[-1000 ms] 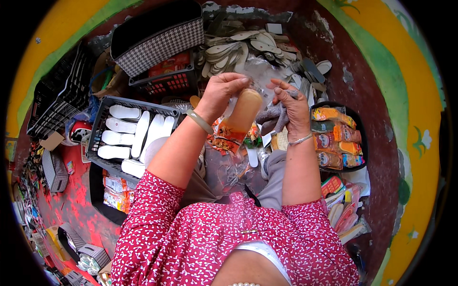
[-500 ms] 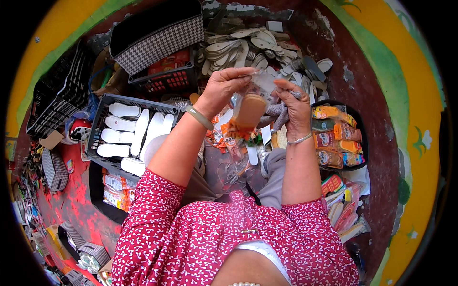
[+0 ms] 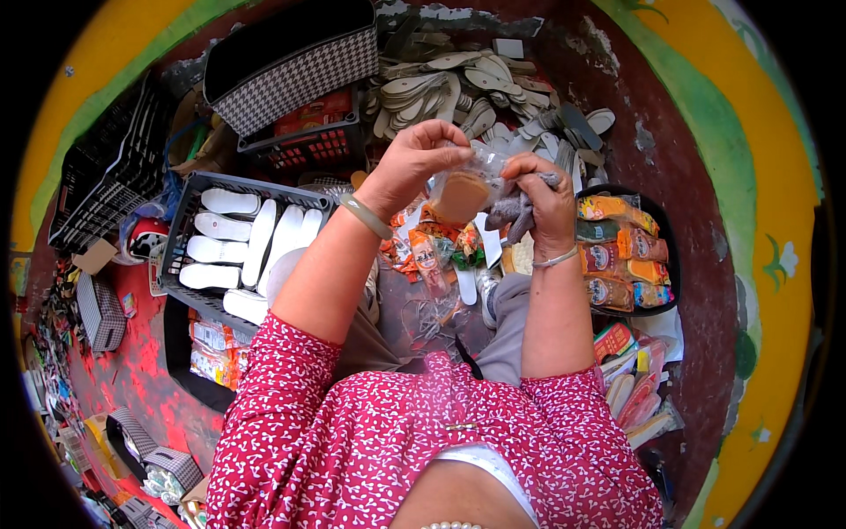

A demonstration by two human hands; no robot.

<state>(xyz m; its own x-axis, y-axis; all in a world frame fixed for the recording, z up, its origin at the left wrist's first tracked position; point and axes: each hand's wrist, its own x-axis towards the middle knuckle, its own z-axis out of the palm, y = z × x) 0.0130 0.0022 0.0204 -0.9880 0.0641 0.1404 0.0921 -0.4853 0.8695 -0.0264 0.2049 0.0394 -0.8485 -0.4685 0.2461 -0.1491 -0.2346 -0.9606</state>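
Observation:
My left hand (image 3: 414,166) is closed, its thumb and fingers pinching the upper edge of a clear plastic bag (image 3: 486,160). Inside the bag sits a flat tan piece with a rounded end (image 3: 460,196), which looks like an insole. On the bag's other side, my right hand (image 3: 546,198) has its fingers closed on the plastic. A soft grey fabric thing (image 3: 511,212), its kind unclear, hangs from the right hand, with another bit showing by the fingers. Beneath both hands lie orange printed packets (image 3: 426,256) and a white insole (image 3: 466,286).
A dark crate (image 3: 201,304) of white insoles stands to the left. Behind it is a houndstooth box (image 3: 300,84) on another crate. Many loose soles (image 3: 414,93) are heaped at the back. On the right, a black-rimmed box (image 3: 672,264) holds packaged goods.
The bag has risen slightly and tilted, with the tan piece now flatter. My right hand has shifted a little left and down, and the left fingers have curled more.

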